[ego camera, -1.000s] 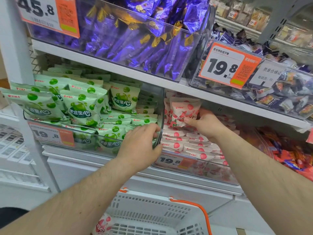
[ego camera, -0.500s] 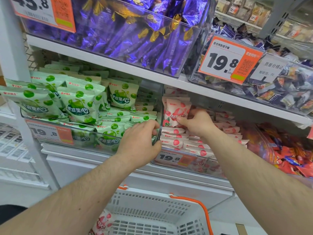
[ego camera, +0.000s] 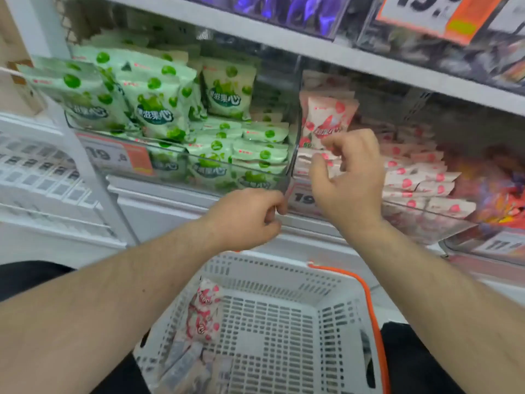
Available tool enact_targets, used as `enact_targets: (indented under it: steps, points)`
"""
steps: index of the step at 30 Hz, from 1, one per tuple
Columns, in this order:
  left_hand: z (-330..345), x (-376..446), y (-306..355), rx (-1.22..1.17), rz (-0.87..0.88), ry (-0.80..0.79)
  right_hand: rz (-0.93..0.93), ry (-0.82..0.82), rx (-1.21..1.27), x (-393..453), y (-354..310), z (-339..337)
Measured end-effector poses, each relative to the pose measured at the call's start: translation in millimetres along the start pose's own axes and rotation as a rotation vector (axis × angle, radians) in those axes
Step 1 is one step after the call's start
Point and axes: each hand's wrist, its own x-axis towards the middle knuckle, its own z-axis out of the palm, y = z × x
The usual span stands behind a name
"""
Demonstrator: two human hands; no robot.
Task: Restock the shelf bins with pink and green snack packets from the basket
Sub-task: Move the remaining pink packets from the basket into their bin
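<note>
Green snack packets [ego camera: 159, 109] fill the clear left bin [ego camera: 181, 155]. Pink packets [ego camera: 420, 177] lie stacked in the clear right bin [ego camera: 443, 220], and one pink packet [ego camera: 326, 120] stands upright at that bin's left front. My right hand [ego camera: 349, 177] hovers just in front of it with fingers loosely bent and nothing in them. Lower down, my left hand [ego camera: 250, 217] is curled into a loose fist at the bottom corner where the two bins meet, with nothing visible in it. Below, the white basket [ego camera: 335, 314] holds a pink packet [ego camera: 203, 308] against its left wall.
The basket has an orange handle [ego camera: 366, 294], and more blurred packets [ego camera: 184, 368] lie in its near left corner. A shelf board [ego camera: 284, 38] runs close above the bins. Orange price tags [ego camera: 136, 157] hang on the bin fronts. Red packets [ego camera: 494, 191] fill the bin further right.
My right hand let go of the upright pink packet and drew back. My left hand came off the bin's front corner and dropped lower. The view tilted down, showing more of the basket.
</note>
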Motion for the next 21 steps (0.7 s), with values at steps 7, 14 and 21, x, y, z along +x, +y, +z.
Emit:
enact_targets:
  steps: [7,14,21]
  points:
    - [49,-50,-68,0.195,-0.374,-0.781,0.388,-0.758,0.232,-172,-18,70]
    - [71,-54,-95,0.101,-0.538,-0.941,1.496,-1.383,0.242,-289,-7,149]
    - [60,-41,-104,0.02,-0.625,-0.777,1.812,-1.093,0.37,-342,-24,215]
